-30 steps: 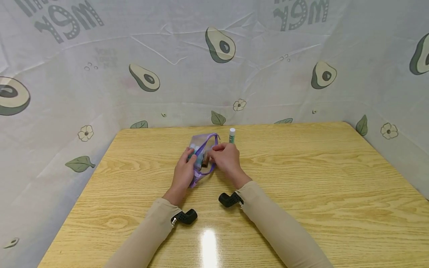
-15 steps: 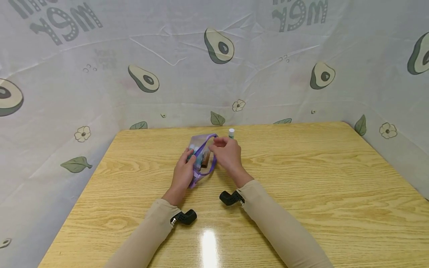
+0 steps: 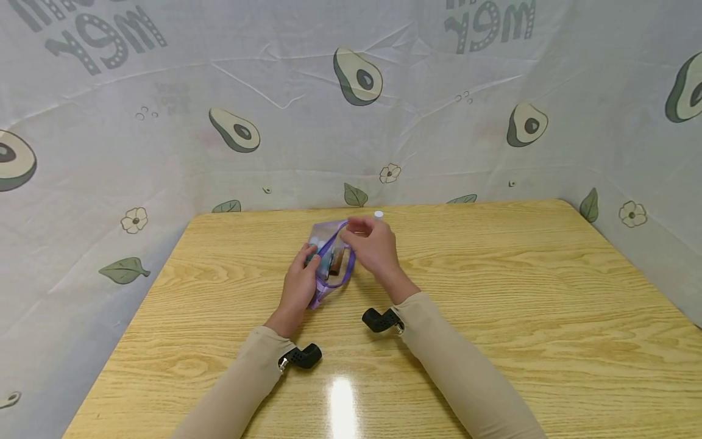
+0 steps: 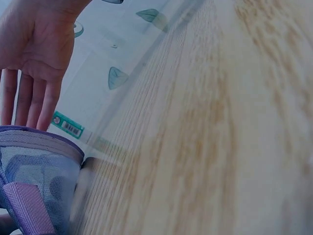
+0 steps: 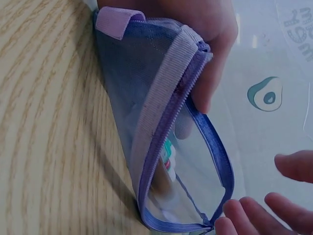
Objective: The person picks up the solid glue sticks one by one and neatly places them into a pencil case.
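Note:
A see-through mesh zip pouch with purple edging leans on the table, its zipper undone and its mouth spread. My left hand grips the pouch's left side, thumb on the near face. Inside lie a brown cylindrical item and something white and green, partly veiled by the mesh. Right at the mouth, my right hand holds nothing; its fingers are loosely extended by the rim. Behind that hand stands a green tube with a white cap, mostly hidden; its barcode label shows in the left wrist view.
The wooden table extends to both sides of the pouch. A pale curtain printed with avocados hangs behind the table's far edge. Black camera mounts sit at both wrists.
My right hand has drawn up and away from the brown item in the pouch, its fingers loosening, and now covers most of the green tube. My left hand keeps its grip.

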Action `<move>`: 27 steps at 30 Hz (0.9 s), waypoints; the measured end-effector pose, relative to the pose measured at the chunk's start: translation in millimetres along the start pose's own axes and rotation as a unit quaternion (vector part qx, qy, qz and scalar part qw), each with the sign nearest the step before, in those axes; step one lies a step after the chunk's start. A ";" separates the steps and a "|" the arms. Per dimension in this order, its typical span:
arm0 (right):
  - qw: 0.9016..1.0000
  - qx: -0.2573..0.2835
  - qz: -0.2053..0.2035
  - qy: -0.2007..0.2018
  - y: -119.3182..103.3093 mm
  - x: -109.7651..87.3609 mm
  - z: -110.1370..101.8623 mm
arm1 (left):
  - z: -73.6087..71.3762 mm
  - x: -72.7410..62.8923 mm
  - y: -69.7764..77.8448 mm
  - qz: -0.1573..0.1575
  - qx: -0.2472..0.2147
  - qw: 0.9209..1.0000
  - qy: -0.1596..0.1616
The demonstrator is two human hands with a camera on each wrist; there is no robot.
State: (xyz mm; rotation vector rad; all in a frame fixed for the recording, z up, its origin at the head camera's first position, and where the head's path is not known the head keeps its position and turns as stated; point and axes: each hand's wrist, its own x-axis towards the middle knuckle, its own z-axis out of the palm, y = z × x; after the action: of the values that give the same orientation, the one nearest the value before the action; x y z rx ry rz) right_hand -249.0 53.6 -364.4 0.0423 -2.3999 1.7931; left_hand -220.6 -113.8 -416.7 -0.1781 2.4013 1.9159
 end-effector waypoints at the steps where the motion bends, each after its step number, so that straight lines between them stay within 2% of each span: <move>1: 1.000 0.000 -0.006 -0.004 0.0 0.3 -0.7 | 0.1 0.1 -0.1 -0.001 0.000 1.000 0.001; 8: 0.999 0.015 -0.037 -0.021 -2.0 2.4 -5.2 | 0.0 0.1 0.4 -0.008 0.000 1.000 0.000; 27: 0.992 0.066 -0.104 -0.037 -8.2 6.5 -17.1 | -0.9 -0.3 -0.4 0.001 -0.003 1.000 -0.004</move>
State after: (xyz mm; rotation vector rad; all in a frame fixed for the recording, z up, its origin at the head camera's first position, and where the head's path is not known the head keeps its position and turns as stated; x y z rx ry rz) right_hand -252.9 68.0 -351.0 0.3647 -2.2254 1.8775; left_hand -220.2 -114.7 -416.8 -0.1665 2.3910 1.9220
